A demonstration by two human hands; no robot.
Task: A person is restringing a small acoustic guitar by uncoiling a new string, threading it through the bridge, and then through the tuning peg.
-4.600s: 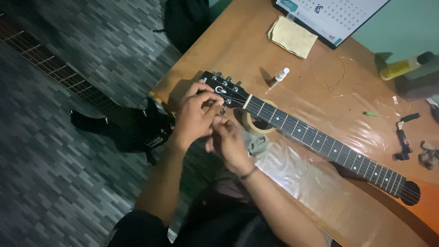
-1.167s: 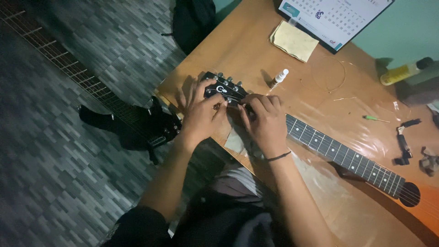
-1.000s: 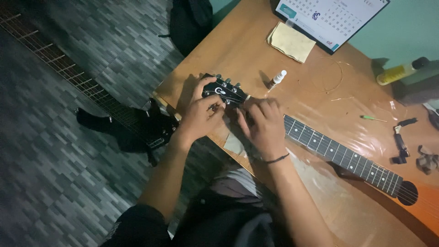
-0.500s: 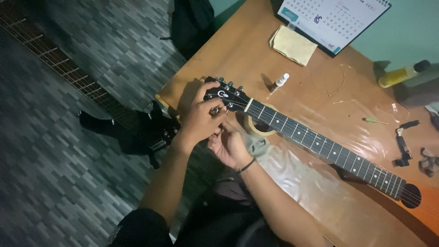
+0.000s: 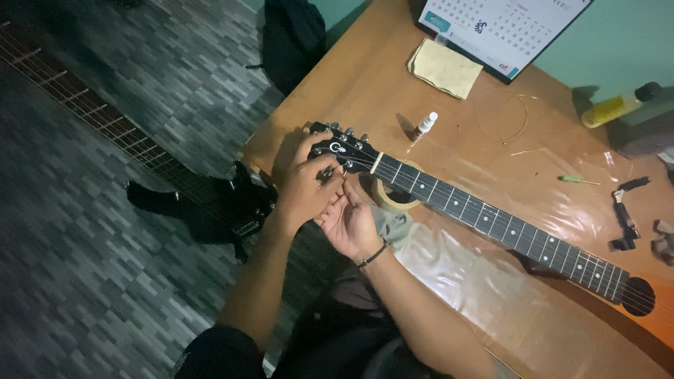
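Headstock (image 5: pixel 342 151) of the guitar (image 5: pixel 491 217), propped on a tape roll (image 5: pixel 393 196) at the table (image 5: pixel 365 77) edge, is steadied by the closed left hand (image 5: pixel 302 189) while something thin, seemingly a string end, is pinched by the right hand (image 5: pixel 349 221).

Both hands, left hand (image 5: pixel 303 188) and right hand (image 5: pixel 349 219), work at the guitar headstock (image 5: pixel 339 148) on the table (image 5: pixel 365 77).

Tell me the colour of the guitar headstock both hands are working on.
Black headstock with silver tuning pegs, seen in the head view.
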